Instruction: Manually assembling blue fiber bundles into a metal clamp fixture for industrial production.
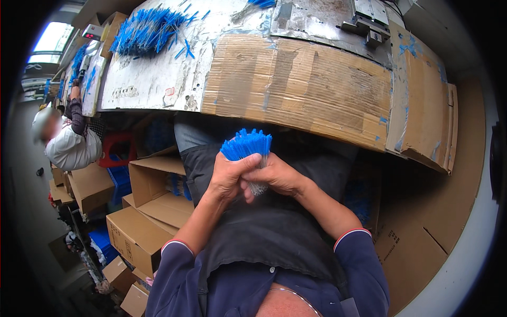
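Observation:
Over my lap, in front of the dark apron [253, 238], I hold an upright bundle of thin wire brushes [246, 146] with blue bristled heads at the top. Bare silvery stems [257, 188] stick out below. My left hand [228, 173] is closed round the bundle's left side, thumb across its front. Against the right side my right hand [278, 175] is wrapped round the stems; its fingers are partly hidden. Both hands touch each other at the bundle. A big heap of the same blue brushes [145, 33] lies on the worktable [142, 87], ahead and left.
Flattened cardboard [296, 87] covers the table's near edge in front of me. A metal fixture [372, 34] stands at the far right. Open cardboard boxes [134, 235] and a red stool [115, 147] are at my left. A co-worker [74, 142] sits farther left.

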The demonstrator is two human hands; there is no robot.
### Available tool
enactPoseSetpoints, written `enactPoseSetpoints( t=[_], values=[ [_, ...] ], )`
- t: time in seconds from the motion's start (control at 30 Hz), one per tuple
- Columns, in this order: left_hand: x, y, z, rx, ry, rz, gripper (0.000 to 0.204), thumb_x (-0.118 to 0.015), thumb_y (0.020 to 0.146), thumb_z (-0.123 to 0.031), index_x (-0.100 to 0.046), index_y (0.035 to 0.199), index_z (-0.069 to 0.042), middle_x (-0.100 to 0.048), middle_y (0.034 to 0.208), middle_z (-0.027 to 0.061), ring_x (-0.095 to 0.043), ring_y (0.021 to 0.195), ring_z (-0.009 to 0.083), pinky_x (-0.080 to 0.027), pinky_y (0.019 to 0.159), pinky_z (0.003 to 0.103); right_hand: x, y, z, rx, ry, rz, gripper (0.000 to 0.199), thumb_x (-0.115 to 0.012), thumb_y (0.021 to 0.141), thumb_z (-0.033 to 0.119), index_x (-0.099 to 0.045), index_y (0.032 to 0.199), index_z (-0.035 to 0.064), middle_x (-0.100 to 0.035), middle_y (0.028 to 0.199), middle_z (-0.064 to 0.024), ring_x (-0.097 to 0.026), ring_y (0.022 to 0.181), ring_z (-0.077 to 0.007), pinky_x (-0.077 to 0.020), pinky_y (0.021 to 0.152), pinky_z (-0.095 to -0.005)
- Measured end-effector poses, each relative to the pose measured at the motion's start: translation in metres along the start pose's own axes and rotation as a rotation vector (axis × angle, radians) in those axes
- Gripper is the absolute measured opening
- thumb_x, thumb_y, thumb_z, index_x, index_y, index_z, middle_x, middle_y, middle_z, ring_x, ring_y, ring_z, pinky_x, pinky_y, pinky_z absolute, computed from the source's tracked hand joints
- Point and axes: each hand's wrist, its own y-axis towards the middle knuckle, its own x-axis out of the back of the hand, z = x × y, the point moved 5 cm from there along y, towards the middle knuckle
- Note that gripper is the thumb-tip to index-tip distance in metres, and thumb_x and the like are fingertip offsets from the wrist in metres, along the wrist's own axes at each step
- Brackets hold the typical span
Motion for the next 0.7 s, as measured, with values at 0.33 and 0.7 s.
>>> enactPoseSetpoints(
  t=[0.33,0.7],
  values=[
    [0.014,0.001,-0.019,0.001,-0.24,0.103,0.029,-0.075,0.089,-0.009,-0.067,0.115,0.001,-0.073,0.102,0.0107,-0.071,0.088,0.0185,-0.059,0.077,0.032,-0.016,0.012,0.0,-0.025,0.04,0.035,0.016,-0.063,0.099,0.014,-0.062,0.107,0.0007,-0.068,0.085,-0.0109,-0.072,0.074,-0.0231,-0.0648,0.065,-0.0386],
    [0.025,0.006,-0.01,0.03,-0.158,0.227,0.066,-0.082,0.082,-0.014,-0.05,0.137,0.003,-0.07,0.111,0.0207,-0.068,0.111,0.0322,-0.057,0.095,0.045,-0.026,0.025,-0.021,-0.148,0.018,-0.017,0.013,-0.06,0.098,0.011,-0.061,0.102,-0.002,-0.067,0.083,-0.0123,-0.073,0.073,-0.0262,-0.0661,0.061,-0.0429]
  ],
)
